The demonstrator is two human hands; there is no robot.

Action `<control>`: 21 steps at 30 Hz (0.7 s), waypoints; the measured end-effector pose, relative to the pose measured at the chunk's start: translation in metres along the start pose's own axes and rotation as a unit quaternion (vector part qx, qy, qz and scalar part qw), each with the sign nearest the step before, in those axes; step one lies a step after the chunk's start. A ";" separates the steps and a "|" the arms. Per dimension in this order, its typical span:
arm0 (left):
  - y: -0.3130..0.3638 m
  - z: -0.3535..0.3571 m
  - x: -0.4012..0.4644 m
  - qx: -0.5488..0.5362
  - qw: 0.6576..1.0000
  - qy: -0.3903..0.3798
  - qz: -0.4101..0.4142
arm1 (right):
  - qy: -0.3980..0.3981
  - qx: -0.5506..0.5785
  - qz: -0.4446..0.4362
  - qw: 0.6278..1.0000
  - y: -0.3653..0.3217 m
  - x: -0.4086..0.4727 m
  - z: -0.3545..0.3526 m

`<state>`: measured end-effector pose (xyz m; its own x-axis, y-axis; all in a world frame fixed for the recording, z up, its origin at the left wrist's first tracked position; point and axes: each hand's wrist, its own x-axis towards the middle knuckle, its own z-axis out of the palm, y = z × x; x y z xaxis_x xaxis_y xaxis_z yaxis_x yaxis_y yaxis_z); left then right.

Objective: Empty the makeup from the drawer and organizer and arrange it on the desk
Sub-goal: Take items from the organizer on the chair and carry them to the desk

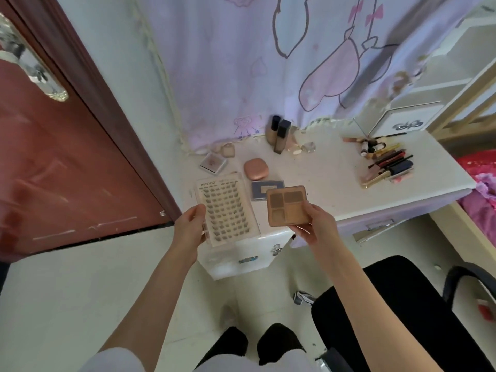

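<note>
Head view: left hand [189, 229] grips lash tray [226, 210] labelled "XOYO".

Both forearms are bare from the elbow down to each hand: the left hand [189, 229] and the right hand [316, 224] wear no rings, watch or bracelet. Short white sleeves [112, 361] show at the bottom edge. Dark slippers or socks [257, 345] cover the feet.

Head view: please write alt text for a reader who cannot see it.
A person's left hand holds a clear false-lash tray and the right hand an eyeshadow palette above a white desk with compacts, foundation bottles and a pile of pencils.
</note>
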<state>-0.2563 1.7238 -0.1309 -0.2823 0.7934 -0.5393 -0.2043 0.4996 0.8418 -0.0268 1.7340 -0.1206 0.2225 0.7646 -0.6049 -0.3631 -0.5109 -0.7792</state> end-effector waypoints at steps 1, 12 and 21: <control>0.003 0.002 0.009 0.004 1.000 -0.001 -0.005 | 0.006 0.004 0.003 1.000 -0.002 0.007 0.005; 0.015 0.043 0.097 0.040 0.997 0.020 -0.070 | 0.039 -0.062 0.043 0.996 -0.018 0.106 0.020; 0.023 0.054 0.132 0.043 0.993 0.078 -0.083 | 0.015 -0.236 0.079 0.968 -0.006 0.161 0.049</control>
<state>-0.2475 1.8583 -0.1818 -0.3939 0.6383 -0.6614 -0.1802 0.6519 0.7365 -0.0327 1.8792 -0.2052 0.2275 0.6541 -0.7214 0.0581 -0.7486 -0.6604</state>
